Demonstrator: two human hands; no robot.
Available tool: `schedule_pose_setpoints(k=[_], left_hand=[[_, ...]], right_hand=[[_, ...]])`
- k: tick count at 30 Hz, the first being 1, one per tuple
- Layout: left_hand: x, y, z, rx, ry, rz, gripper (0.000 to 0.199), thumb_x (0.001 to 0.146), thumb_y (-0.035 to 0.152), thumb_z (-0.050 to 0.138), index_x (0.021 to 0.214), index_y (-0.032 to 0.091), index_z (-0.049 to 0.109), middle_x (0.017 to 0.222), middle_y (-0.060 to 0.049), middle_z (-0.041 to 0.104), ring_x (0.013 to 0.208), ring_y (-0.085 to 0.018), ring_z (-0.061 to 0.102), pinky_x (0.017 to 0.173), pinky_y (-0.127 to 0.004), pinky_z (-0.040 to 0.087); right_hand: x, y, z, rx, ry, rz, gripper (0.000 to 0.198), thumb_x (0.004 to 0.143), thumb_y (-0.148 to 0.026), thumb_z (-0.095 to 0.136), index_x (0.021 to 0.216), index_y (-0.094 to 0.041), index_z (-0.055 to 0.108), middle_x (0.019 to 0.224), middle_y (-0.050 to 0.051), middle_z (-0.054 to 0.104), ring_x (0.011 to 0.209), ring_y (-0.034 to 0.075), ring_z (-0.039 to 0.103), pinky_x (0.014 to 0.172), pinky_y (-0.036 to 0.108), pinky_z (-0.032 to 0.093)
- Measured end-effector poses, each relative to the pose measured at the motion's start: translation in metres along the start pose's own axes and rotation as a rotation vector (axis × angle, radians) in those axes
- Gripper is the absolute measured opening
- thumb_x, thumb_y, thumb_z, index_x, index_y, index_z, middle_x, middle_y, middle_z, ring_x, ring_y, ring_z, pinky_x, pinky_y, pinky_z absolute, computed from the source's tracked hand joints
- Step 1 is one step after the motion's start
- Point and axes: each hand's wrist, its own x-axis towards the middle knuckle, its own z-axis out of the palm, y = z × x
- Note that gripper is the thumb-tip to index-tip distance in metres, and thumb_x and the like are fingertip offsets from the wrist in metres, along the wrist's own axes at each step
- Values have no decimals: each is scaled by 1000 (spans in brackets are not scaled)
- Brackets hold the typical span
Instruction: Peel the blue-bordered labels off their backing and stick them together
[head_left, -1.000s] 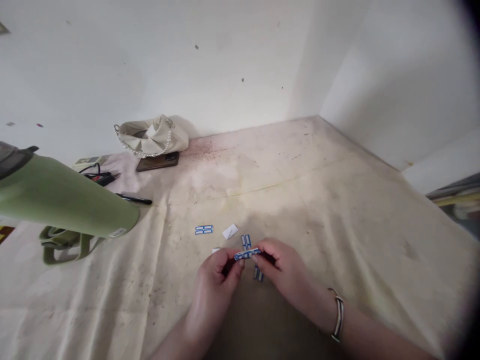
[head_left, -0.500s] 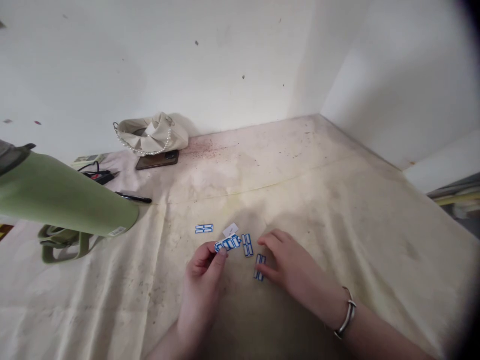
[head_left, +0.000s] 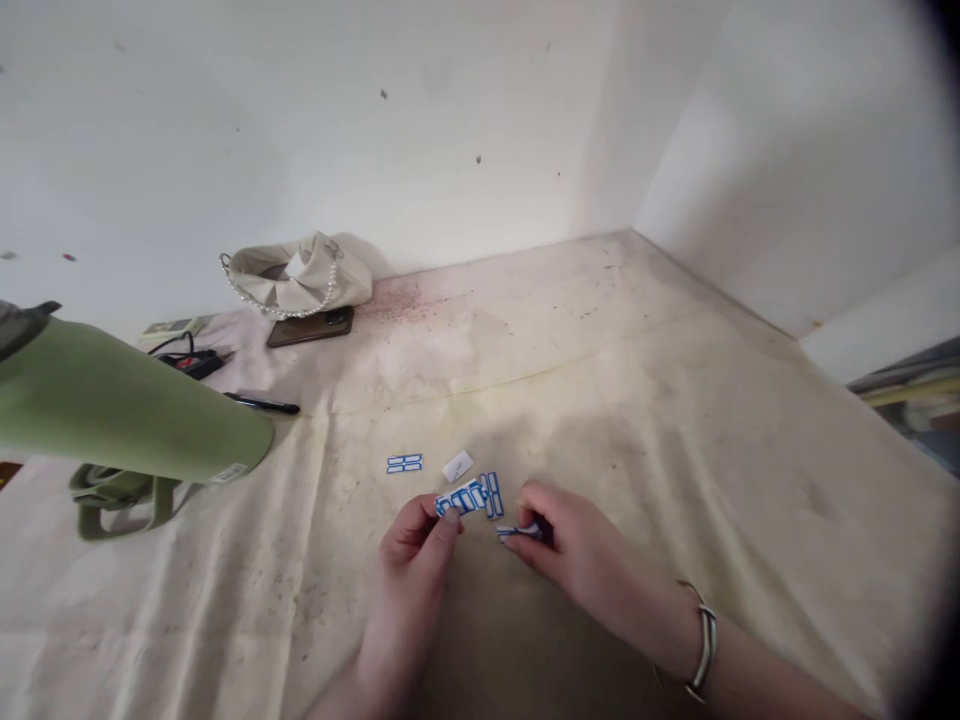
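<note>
My left hand (head_left: 416, 550) pinches a small fanned stack of blue-and-white label stickers (head_left: 463, 498) between thumb and fingers. To its right, my right hand (head_left: 566, 535) is closed on another blue-bordered label sheet (head_left: 519, 532), tilted up off the cloth. A further label sheet (head_left: 492, 496) lies between the hands, partly behind the stack's right end. Beyond the stack rests a small white paper slip (head_left: 457, 466) with tiny dark print. Another blue-bordered label sheet (head_left: 405, 463) lies flat, farther left.
A large green bottle (head_left: 127, 400) with a green strap (head_left: 124, 500) leans in at the left. Behind it are a black pen (head_left: 264, 404), a dark phone (head_left: 311, 327) and a cream pearl-handled bag (head_left: 300, 275). A creased cloth (head_left: 660, 480) covers the table, walls behind.
My right hand has closed on the label sheet that lay flat under its fingers and lifted its edge. My left hand keeps its stack, now slightly lower in view.
</note>
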Motion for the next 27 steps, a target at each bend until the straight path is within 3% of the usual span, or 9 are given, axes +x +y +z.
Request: schedule_pose_setpoints(k=[3, 8, 13, 17, 21, 27], left_hand=[[0, 0, 0, 15, -6, -3, 19, 75, 36, 61, 76, 18, 63, 64, 0, 62, 57, -13, 53, 52, -22, 39], [-2, 7, 6, -20, -71, -27, 14, 72, 32, 65, 73, 18, 66, 68, 0, 65, 65, -14, 57, 58, -22, 42], [-5, 12, 9, 11, -139, -30, 11, 71, 28, 65, 72, 17, 68, 69, -1, 66, 69, -15, 57, 65, -23, 43], [-5, 9, 8, 35, -203, -17, 10, 73, 27, 65, 72, 17, 68, 68, -1, 65, 68, -16, 56, 65, -24, 42], [-7, 9, 8, 53, -221, -2, 8, 73, 26, 66, 70, 18, 67, 69, 0, 66, 68, -15, 56, 64, -23, 41], [-7, 7, 9, 17, -225, -7, 8, 72, 25, 67, 69, 18, 67, 66, 1, 64, 66, -13, 54, 63, -21, 40]], right_hand=[[-3, -5, 1, 179, -35, -5, 5, 80, -19, 56, 75, -20, 56, 63, -4, 56, 57, 11, 49, 52, 22, 36], [-5, -11, 7, 280, -3, -112, 17, 83, -14, 50, 87, -23, 65, 86, 0, 64, 77, 13, 58, 69, 25, 44], [-6, -9, 10, 156, 66, -65, 8, 82, -21, 55, 75, -20, 57, 64, -3, 57, 56, 11, 49, 51, 22, 37], [-6, -7, 8, 57, 64, -178, 11, 83, -21, 55, 72, -20, 57, 68, -2, 59, 62, 12, 51, 58, 24, 37], [-5, -7, 10, 123, 60, -122, 8, 85, -17, 50, 83, -21, 57, 76, -1, 61, 66, 12, 54, 61, 24, 40], [0, 0, 14, 166, 25, 13, 10, 81, -23, 55, 72, -19, 53, 62, -3, 54, 56, 11, 46, 51, 22, 34]])
